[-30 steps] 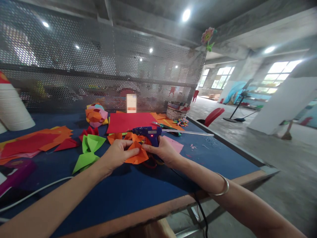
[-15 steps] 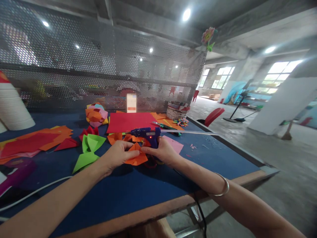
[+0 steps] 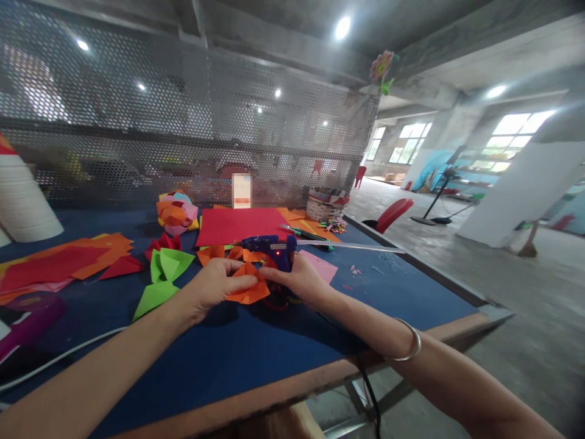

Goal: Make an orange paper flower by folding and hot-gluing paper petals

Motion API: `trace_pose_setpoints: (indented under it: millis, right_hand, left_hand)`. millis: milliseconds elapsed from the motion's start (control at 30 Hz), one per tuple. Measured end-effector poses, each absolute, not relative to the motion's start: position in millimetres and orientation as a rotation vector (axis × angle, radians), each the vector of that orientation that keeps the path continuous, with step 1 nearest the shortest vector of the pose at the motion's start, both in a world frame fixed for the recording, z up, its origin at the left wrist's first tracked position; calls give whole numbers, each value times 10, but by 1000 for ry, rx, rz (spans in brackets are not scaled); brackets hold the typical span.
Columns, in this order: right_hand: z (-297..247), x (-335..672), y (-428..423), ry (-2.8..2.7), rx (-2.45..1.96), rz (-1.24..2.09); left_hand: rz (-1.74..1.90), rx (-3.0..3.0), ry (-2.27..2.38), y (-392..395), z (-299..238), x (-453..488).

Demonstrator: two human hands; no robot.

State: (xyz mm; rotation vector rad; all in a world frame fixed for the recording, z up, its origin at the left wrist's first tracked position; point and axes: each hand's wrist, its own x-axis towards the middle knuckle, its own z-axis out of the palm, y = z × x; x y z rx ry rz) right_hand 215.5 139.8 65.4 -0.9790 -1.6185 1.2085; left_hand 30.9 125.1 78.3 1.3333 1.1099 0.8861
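My left hand [image 3: 214,286] pinches a folded orange paper piece [image 3: 247,290] just above the blue table [image 3: 237,347]. Gripped by its handle in my right hand [image 3: 304,279] is a blue hot glue gun [image 3: 269,245], its red light on and its nozzle pointing left over the orange piece. A clear glue stick [image 3: 351,246] juts from the gun's back to the right. The thumb of my right hand touches the orange paper as well. A silver bangle [image 3: 408,350] sits on my right forearm.
Folded green paper [image 3: 165,268], red and orange sheets [image 3: 55,262], a large red sheet [image 3: 242,224] and a multicoloured paper ball [image 3: 177,212] lie on the table. A small basket [image 3: 326,203] and scissors [image 3: 306,233] sit at the back. A perforated metal screen [image 3: 183,122] stands behind; white cable [image 3: 59,356] at left.
The glue gun has tilted so that its nozzle points further left and its glue stick lies flatter. Both hands and the orange piece stay almost in place.
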Motion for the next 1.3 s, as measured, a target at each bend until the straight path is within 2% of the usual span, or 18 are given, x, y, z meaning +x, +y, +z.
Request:
trace_pose_setpoints:
  millis: [333,1300]
  right_hand:
    - [695,2166,1393,-1335,-977,1364]
    - [733,2107,1327,-1401,-932,1349]
  left_hand:
    - [1005,1304,1153,1280,785,285]
    - [1059,1454,1178,1260,747,370]
